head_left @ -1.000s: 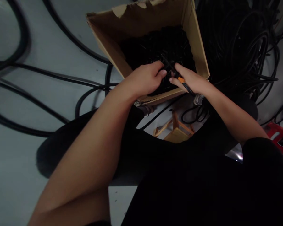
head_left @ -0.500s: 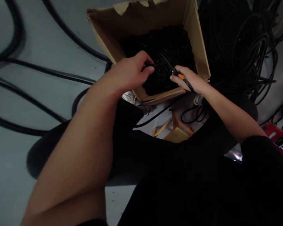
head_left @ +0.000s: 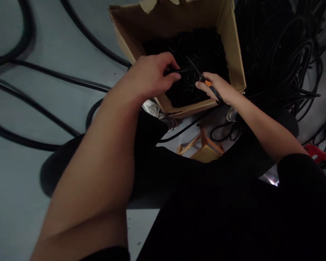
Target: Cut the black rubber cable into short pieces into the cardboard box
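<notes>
My left hand is closed around a short black cable piece held over an open cardboard box. My right hand grips a pair of scissors with orange and black handles; their dark blades point up and left toward the cable piece. The box holds a heap of short black cut pieces. Both hands hover just above the box's near edge.
Thick black cables run across the grey floor on the left. A big tangle of black cable coils lies right of the box. A small wooden stool shows between my knees, and a red object sits at the far right.
My left hand drew away from the right hand to the left, taking the black cable piece with it. The scissors' blades now show clear of the fingers. The view shifted slightly.
</notes>
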Available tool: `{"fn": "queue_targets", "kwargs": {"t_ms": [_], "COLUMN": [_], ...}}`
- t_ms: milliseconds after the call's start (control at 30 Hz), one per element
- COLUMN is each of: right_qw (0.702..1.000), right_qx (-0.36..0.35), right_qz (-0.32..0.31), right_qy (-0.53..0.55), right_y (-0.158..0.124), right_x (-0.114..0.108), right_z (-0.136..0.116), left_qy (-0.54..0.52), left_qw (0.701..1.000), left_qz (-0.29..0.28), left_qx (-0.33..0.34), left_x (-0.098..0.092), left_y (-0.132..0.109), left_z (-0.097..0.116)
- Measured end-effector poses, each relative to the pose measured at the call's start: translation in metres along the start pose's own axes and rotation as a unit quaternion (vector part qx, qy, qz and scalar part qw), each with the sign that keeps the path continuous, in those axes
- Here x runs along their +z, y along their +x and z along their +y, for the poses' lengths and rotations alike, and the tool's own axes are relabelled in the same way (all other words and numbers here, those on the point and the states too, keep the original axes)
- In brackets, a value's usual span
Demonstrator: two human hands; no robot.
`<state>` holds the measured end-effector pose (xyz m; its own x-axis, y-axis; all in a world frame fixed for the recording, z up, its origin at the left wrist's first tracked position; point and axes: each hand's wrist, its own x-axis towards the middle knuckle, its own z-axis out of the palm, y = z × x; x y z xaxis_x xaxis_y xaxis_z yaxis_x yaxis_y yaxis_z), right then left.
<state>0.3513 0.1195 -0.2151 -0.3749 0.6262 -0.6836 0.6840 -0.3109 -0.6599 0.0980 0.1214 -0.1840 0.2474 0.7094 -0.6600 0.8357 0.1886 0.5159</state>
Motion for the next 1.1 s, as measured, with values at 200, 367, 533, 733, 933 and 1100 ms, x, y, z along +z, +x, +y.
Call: {"fn": "queue_targets", "kwargs": {"t_ms": [200, 367, 533, 733, 933, 1100], "right_qw": [0.998, 0.998, 0.997, 0.997, 0.994, 0.993], "right_qx": [0.010, 0.045, 0.037, 0.044, 0.087, 0.070], "right_qz": [-0.011, -0.043, -0.050, -0.040, -0.063, -0.083], "right_qy": [-0.061, -0.023, -0.050, -0.044, -0.009, 0.049], "right_y": [-0.009, -0.009, -0.002, -0.008, -0.011, -0.008], "right_x": [-0.007, -0.011, -0.009, -0.002, 0.005, 0.017], "right_z": [-0.007, 0.007, 0.025, 0.016, 0.007, 0.019], "left_qy": [0.027, 0.004, -0.021, -0.002, 0.004, -0.007], "left_qw": [1.000, 1.000, 0.999, 1.000, 1.000, 1.000], "left_qz": [-0.006, -0.001, -0.028, -0.007, 0.001, 0.027], "left_qx": [-0.002, 0.029, 0.042, 0.024, -0.006, -0.014], "left_x": [0.001, 0.009, 0.019, 0.015, 0.015, 0.009], "left_y": [0.004, 0.007, 0.008, 0.004, 0.007, 0.007], "left_z": [-0.003, -0.009, -0.005, -0.002, -0.010, -0.009]}}
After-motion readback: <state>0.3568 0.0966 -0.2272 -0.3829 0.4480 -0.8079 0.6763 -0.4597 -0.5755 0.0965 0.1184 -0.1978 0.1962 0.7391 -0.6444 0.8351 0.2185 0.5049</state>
